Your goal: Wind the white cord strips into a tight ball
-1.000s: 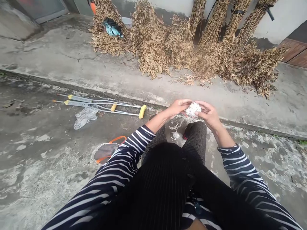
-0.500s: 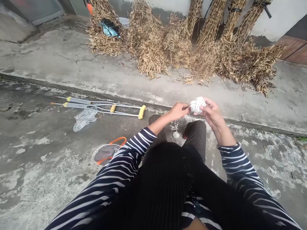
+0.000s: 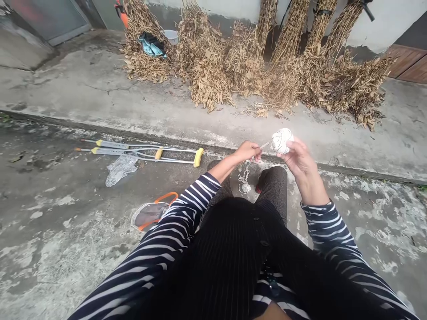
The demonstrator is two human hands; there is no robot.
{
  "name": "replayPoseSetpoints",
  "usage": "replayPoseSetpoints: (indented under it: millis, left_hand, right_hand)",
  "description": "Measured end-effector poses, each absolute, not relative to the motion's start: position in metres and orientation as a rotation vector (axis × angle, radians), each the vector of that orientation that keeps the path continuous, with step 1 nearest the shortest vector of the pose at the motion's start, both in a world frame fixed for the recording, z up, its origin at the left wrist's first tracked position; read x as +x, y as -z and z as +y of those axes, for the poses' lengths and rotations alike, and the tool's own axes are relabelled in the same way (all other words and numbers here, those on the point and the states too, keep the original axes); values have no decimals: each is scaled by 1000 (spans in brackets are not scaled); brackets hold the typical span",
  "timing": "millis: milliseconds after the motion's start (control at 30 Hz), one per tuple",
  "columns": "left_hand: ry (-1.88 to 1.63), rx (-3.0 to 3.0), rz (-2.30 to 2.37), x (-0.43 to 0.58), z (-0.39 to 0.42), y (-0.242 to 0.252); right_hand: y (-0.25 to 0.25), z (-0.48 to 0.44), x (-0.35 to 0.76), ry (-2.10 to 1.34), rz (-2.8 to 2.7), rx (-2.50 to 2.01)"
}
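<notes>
A white ball of cord [image 3: 281,140] is held up in front of me by my right hand [image 3: 302,160], whose fingers and thumb grip its right side. To its left, my left hand [image 3: 248,151] pinches a strand of the same white cord [image 3: 264,145], which runs in a short line to the ball. Below my hands, on the ground between my feet, lies a smaller heap of white cord [image 3: 245,187] with looped strands trailing up from it. Whether that heap joins the strand in my left hand is hard to see.
A pair of crutches [image 3: 147,151] lies on the ground to the left, beside a crumpled clear plastic bag [image 3: 122,169]. Nearer me is a bag with orange handles [image 3: 150,214]. Dried plant bundles [image 3: 210,66] lean along the wall on the raised concrete ledge [image 3: 83,98].
My right hand has moved the ball slightly up and right, away from my left hand. A longer stretch of cord now shows between them.
</notes>
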State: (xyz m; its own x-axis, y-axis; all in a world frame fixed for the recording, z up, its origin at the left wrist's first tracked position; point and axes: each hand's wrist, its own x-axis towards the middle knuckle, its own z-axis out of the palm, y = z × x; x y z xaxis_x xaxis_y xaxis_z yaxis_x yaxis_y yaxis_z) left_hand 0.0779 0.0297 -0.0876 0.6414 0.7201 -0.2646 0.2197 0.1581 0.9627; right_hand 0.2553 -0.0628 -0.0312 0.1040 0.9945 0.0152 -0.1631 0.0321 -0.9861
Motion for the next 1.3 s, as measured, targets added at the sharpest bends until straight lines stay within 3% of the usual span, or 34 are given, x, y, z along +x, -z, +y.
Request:
replayPoseSetpoints:
  millis: [267, 500, 800, 1100, 1300]
  left_hand:
    - [-301, 1278, 708, 88, 41, 86]
    - [-51, 1284, 431, 82, 33, 91]
    - [194, 1188, 139, 62, -12, 54]
    - [-307, 1380, 347, 62, -35, 37]
    - [-451, 1189, 302, 45, -32, 33]
  right_hand:
    - [-3, -75, 243, -1185, -1106, -1103]
    - [-18, -71, 268, -945, -1229, -1121]
    - [-34, -70, 258, -893, -1305, -1062]
    - [-2, -52, 260, -692, -1298, -1079]
    - [12, -47, 258, -631, -1306, -1133]
